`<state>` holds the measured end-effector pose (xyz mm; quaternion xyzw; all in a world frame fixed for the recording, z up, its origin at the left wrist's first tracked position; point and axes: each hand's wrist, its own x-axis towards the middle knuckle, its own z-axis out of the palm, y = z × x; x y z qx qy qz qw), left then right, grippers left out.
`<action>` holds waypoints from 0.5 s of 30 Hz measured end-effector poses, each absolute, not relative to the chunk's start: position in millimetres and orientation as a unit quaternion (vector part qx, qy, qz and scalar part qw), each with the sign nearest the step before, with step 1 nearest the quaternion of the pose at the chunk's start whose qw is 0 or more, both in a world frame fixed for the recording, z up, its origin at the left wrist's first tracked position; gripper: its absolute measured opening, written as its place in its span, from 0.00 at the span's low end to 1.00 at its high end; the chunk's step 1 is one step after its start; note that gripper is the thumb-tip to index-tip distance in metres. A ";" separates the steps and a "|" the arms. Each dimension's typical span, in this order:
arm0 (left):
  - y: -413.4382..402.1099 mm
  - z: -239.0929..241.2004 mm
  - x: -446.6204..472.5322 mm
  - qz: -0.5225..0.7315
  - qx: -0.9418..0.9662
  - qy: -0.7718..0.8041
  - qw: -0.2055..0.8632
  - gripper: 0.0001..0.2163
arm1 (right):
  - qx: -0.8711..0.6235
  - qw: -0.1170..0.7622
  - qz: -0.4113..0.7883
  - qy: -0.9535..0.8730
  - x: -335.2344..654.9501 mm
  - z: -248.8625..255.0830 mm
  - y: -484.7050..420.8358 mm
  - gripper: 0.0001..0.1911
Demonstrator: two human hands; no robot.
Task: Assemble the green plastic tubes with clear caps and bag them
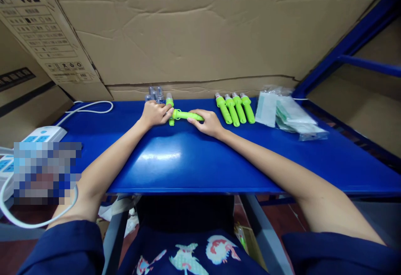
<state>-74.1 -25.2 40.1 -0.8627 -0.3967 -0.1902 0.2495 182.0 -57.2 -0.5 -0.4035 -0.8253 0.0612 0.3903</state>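
Observation:
My right hand [210, 123] is closed around the handle of a lime-green torch-shaped stick [185, 115], held level above the blue table [194, 158]. At the stick's wider left end, the fingers of my left hand [156, 113] are closed on it and hide its tip. A second lime-green stick [169, 99] with a clear tip lies just behind, partly covered by the held one. Several small clear caps [159, 93] stand beyond my left hand.
Several more lime-green sticks [232, 110] lie in a row right of my right hand. Beside them are clear plastic packets [293, 114] with pale contents. A white power strip [46, 134] with cables sits at the left. Cardboard [200, 41] walls off the back.

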 end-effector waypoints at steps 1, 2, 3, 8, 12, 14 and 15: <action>-26.1 40.5 -73.8 -0.185 -0.865 -0.397 0.247 0.28 | -0.399 0.396 0.061 -0.825 182.2 -0.5 -57.0 0.19; -27.0 40.7 -73.6 -0.182 -0.867 -0.396 0.243 0.29 | -0.396 0.401 0.061 -0.824 182.4 -0.5 -56.8 0.19; -27.7 40.7 -73.3 -0.181 -0.868 -0.396 0.238 0.32 | -0.396 0.405 0.060 -0.822 182.6 -0.5 -56.6 0.19; -27.8 38.1 -71.6 -0.185 -0.871 -0.394 0.228 0.38 | -0.409 0.405 0.058 -0.815 184.1 -0.9 -55.6 0.19; -26.5 35.5 -69.8 -0.190 -0.870 -0.394 0.227 0.37 | -0.410 0.409 0.058 -0.813 184.6 -1.2 -55.3 0.19; -26.4 34.9 -69.1 -0.180 -0.872 -0.399 0.220 0.37 | -0.411 0.410 0.057 -0.812 184.8 -1.2 -55.3 0.18; -26.5 34.7 -68.9 -0.173 -0.875 -0.400 0.212 0.37 | -0.411 0.410 0.056 -0.812 184.9 -1.1 -55.4 0.18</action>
